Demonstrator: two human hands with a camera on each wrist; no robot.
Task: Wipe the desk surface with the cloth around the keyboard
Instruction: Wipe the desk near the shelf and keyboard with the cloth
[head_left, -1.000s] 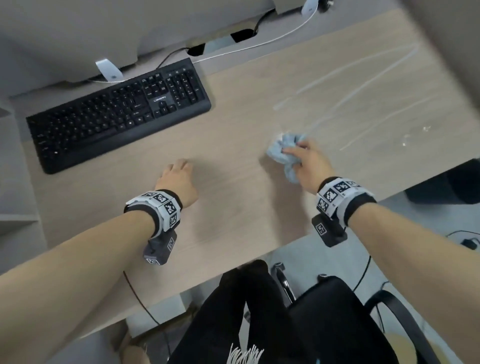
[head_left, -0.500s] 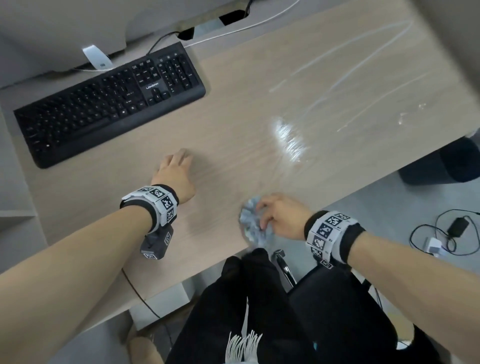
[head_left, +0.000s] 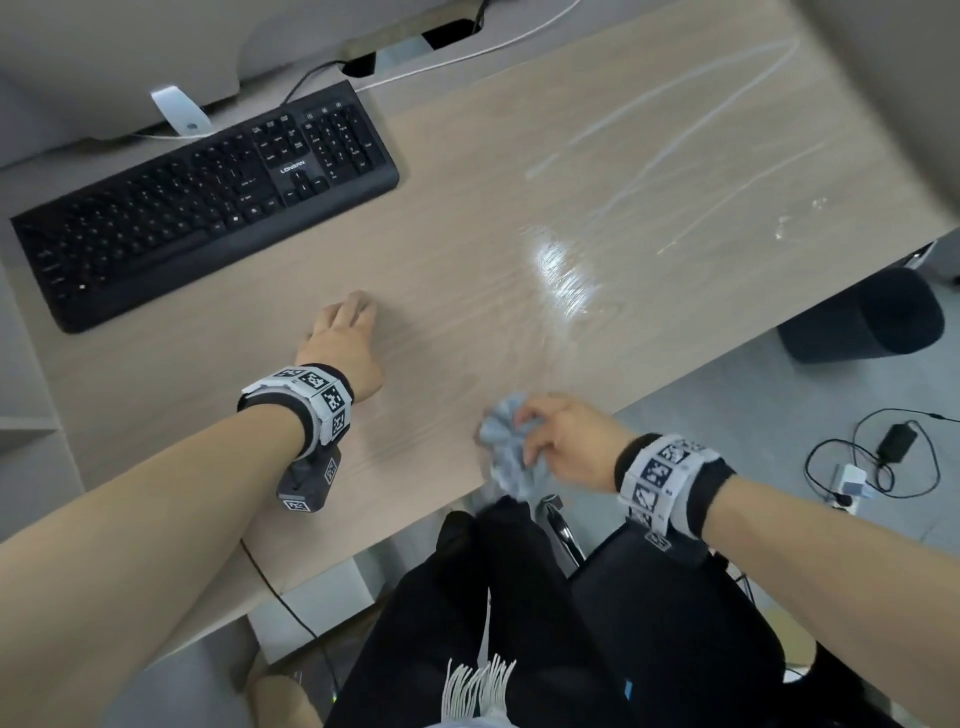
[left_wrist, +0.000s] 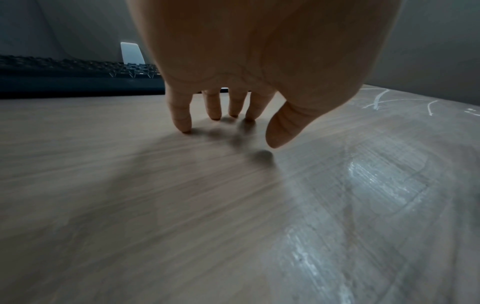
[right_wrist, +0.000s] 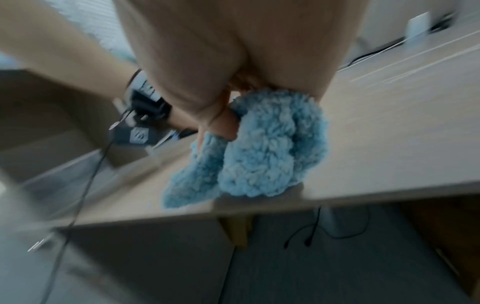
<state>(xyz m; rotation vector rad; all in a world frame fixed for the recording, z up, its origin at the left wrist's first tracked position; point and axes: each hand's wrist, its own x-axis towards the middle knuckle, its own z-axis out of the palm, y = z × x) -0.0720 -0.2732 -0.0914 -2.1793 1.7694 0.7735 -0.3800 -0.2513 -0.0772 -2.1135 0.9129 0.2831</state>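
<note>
Now right hand (head_left: 566, 441) grips cloth (head_left: 506, 452) at desk (head_left: 467, 249) edge.

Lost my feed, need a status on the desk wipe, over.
Right hand grips cloth at desk's near edge. Left hand open, fingertips on desk. Keyboard far left, nothing blocking.

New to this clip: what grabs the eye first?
The fluffy light-blue cloth, bunched in the right hand at the desk's near edge. Beyond it, a shiny wet patch and pale streaks mark the light wood desk. The long black keyboard lies far left; the left hand rests its fingertips on the desk in front of it.
</note>
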